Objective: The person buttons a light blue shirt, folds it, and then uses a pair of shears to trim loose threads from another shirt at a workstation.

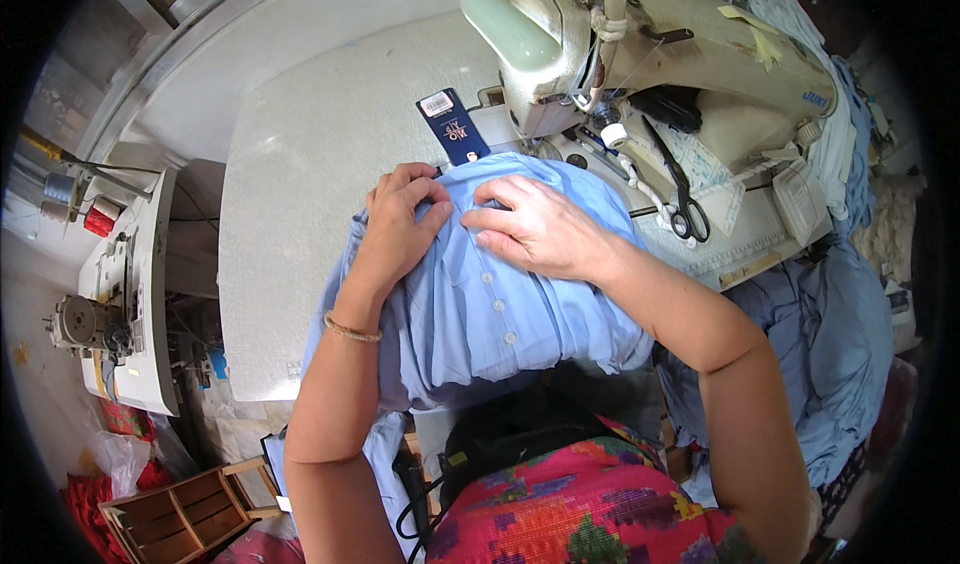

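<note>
A light blue button-up shirt (445, 309) lies bunched over the front edge of the sewing table, its white buttons in a line down the middle. My left hand (403, 219) is closed on the shirt near its upper end, thumb and fingers pinching the cloth. Just to the right, my right hand (535, 226) curls its fingers and thumb into the cloth beside the button line; its fingertips are partly hidden. A dark blue hang tag (453, 129) with a white sticker sticks out beyond the shirt's far edge.
A sewing machine (690, 44) stands at the far right of the table (290, 184). Black scissors (683, 199) and small tools lie by its base. More blue garments (790, 334) heap at the right. Another machine (85, 319) and a wooden crate (185, 519) are at left.
</note>
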Demonstrator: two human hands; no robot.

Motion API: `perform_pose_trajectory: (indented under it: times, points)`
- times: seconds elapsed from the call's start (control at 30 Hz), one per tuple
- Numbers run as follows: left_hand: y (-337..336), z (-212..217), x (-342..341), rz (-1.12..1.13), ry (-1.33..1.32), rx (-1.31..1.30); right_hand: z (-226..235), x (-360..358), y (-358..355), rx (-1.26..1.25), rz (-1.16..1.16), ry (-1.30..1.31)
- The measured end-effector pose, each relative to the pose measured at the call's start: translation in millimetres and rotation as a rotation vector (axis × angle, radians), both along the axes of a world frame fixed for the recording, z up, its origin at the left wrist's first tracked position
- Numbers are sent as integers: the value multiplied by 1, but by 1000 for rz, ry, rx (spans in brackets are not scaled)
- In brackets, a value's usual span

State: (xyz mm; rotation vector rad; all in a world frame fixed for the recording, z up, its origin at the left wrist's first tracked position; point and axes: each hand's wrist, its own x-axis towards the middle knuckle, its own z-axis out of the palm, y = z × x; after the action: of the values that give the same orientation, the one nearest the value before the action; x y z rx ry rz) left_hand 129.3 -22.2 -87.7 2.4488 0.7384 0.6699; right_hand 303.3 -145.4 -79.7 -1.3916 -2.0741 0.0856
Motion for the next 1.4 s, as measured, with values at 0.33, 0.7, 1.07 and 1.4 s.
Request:
perform_pose_trajectory:
  times: [0.33, 0.7, 1.07, 1.4]
  points:
    - [1, -1, 0, -28, -8, 18, 5, -5, -7, -68, -52, -12]
    - [9, 4, -2, -136, 25, 13, 10, -3, -8, -163, -37, 0]
    - [9, 4, -2, -144, 19, 0, 12, -2, -8, -181, -22, 0]
    - [9, 4, -4, -153, 20, -19, 11, -2, -8, -201, -23, -15]
